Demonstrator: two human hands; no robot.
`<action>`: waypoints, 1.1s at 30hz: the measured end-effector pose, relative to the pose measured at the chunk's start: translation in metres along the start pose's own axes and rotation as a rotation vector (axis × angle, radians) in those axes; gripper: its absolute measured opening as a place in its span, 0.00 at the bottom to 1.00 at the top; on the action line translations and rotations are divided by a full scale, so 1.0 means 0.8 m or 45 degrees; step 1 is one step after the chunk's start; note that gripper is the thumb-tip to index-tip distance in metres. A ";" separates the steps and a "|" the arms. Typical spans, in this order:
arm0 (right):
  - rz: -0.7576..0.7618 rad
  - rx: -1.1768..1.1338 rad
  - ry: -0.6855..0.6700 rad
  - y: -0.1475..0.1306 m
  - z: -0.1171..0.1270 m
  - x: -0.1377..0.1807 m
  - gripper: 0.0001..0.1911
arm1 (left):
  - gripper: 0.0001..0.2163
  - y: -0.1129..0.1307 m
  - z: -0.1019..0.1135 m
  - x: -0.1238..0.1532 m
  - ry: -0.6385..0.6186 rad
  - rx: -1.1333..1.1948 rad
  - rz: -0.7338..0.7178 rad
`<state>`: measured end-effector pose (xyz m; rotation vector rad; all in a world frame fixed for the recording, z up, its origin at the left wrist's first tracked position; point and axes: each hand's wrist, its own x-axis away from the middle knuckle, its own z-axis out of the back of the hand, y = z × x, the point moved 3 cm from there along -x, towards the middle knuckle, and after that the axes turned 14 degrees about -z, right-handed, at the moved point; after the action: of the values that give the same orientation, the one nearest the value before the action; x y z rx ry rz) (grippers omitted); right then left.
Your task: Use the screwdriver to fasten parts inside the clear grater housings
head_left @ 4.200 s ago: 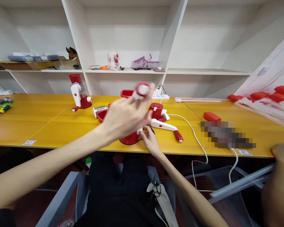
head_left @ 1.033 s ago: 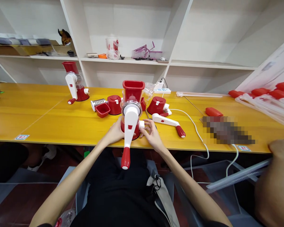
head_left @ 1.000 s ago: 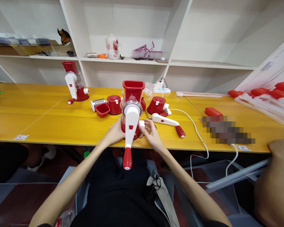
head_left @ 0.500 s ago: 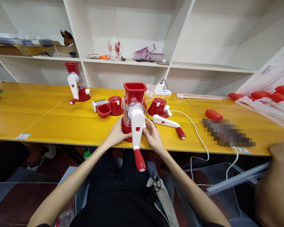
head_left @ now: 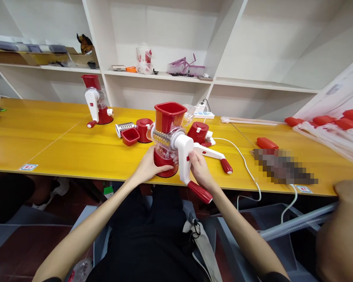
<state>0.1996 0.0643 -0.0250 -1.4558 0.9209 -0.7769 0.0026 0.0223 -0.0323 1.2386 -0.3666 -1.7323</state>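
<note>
In front of me, near the table's front edge, stands a red and white rotary grater (head_left: 170,117), upright with a metal drum inside its clear housing. My left hand (head_left: 147,166) wraps round the red base from the left, thumb across its front. On the other side, my right hand (head_left: 200,169) is closed at the white crank, its fingertips partly hidden behind it. The crank's red handle (head_left: 200,192) hangs down to the right, below my right hand. Just behind lies a loose white crank (head_left: 210,151) with a red handle.
To the left are a metal grating drum (head_left: 125,128), a red pusher (head_left: 130,136) and a red base (head_left: 144,130). Another red base (head_left: 198,132) stands behind right. A second assembled grater (head_left: 95,102) is farther left. A white cable (head_left: 244,156) crosses the table's right part.
The grater has turned so that its crank points toward the right and its drum shows from the side. My right hand has shifted right along with the crank.
</note>
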 end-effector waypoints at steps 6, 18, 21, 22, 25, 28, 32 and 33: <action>-0.250 -0.193 -0.472 -0.007 -0.004 -0.022 0.25 | 0.40 0.014 -0.012 0.003 0.140 -0.322 0.156; -0.423 -0.423 -0.872 0.012 0.013 -0.041 0.23 | 0.31 -0.043 0.050 -0.011 0.024 0.289 -0.016; -0.441 -0.448 -0.908 0.014 0.011 -0.041 0.23 | 0.28 -0.034 0.076 -0.019 0.366 0.288 -0.123; -0.446 -0.455 -0.915 0.014 0.010 -0.041 0.23 | 0.27 -0.026 0.081 -0.023 0.451 0.291 -0.168; -0.468 -0.466 -0.925 0.016 0.011 -0.043 0.22 | 0.25 0.000 0.081 -0.041 0.417 0.335 -0.246; -0.504 -0.458 -0.931 0.018 0.013 -0.047 0.22 | 0.27 0.015 0.068 -0.061 0.286 0.430 -0.232; -0.536 -0.461 -0.933 0.023 0.011 -0.048 0.22 | 0.30 0.014 0.056 -0.074 0.417 0.510 -0.205; -0.539 -0.466 -0.931 0.024 0.010 -0.047 0.22 | 0.30 0.013 0.055 -0.074 0.449 0.524 -0.205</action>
<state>0.1871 0.1011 -0.0434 -2.0949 0.1910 -0.3119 -0.0269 0.0540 0.0286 1.8827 -0.4342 -1.5725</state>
